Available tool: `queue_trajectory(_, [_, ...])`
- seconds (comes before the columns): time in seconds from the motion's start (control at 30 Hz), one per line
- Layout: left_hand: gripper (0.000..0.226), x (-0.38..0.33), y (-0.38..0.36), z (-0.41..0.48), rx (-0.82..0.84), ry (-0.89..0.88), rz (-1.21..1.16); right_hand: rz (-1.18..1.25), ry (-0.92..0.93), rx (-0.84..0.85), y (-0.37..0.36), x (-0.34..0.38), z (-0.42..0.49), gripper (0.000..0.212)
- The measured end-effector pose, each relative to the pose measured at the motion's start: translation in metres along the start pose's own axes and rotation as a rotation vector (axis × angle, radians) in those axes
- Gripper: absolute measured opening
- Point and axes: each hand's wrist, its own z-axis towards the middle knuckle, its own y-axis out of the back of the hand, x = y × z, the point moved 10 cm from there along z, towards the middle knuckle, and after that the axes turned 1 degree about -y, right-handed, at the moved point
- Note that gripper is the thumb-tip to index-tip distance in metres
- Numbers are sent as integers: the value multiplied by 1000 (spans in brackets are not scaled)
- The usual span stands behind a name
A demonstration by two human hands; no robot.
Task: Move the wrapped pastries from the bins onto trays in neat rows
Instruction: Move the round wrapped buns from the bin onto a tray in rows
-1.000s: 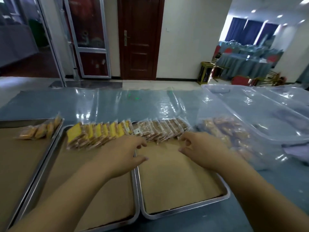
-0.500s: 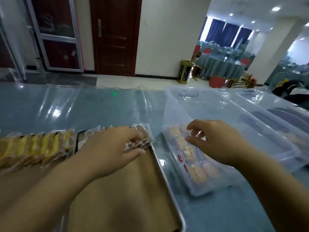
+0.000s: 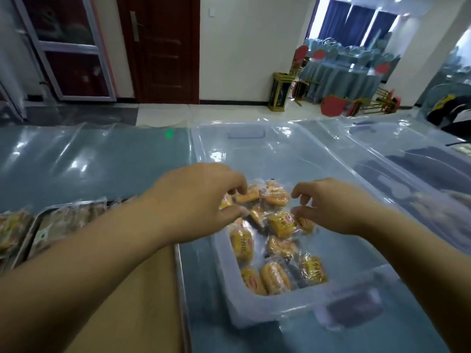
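Now left hand [image 3: 201, 202], right hand [image 3: 331, 205] over bin [image 3: 254, 309], fingers [image 3: 237, 187] half-curled, hold unclear

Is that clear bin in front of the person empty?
No, a loose pile of wrapped pastries lies on the bottom of the clear bin.

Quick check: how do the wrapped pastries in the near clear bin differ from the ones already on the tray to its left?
Arrangement: the bin pastries lie loose and jumbled in the clear bin, pointing every way; the tray pastries stand overlapped in one row along the far edge of the tray.
Colour: the bin pastries are bright yellow-orange with red logos; the tray pastries look paler brown, though blurred.
Both are individually wrapped in clear film.
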Motion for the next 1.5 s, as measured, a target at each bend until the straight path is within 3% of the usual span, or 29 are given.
queue_trajectory(0.33, [36,-25,-122,90,598,108,233,-127,310,410,-82,-34,69,46])
queue_trajectory(0.67, [43,31,-229,123,925,208,517,-321,365,447,-153,-38,109,38])
queue_trajectory(1.0, [39,52,-288,103,1056,240,561,-422,137,402,-172,-63,119,40])
queue_trajectory(1.17, [38,59,-294,100,1079,346,512,-116,-58,604,-192,-75,110,51])
queue_trajectory(1.33, [58,60,-293,96,1065,421,458,-50,12,656,-190,-61,107,46])
queue_trajectory(1.5, [58,67,-291,102,1041,445,410,44,-1,612,-178,-60,111,44])
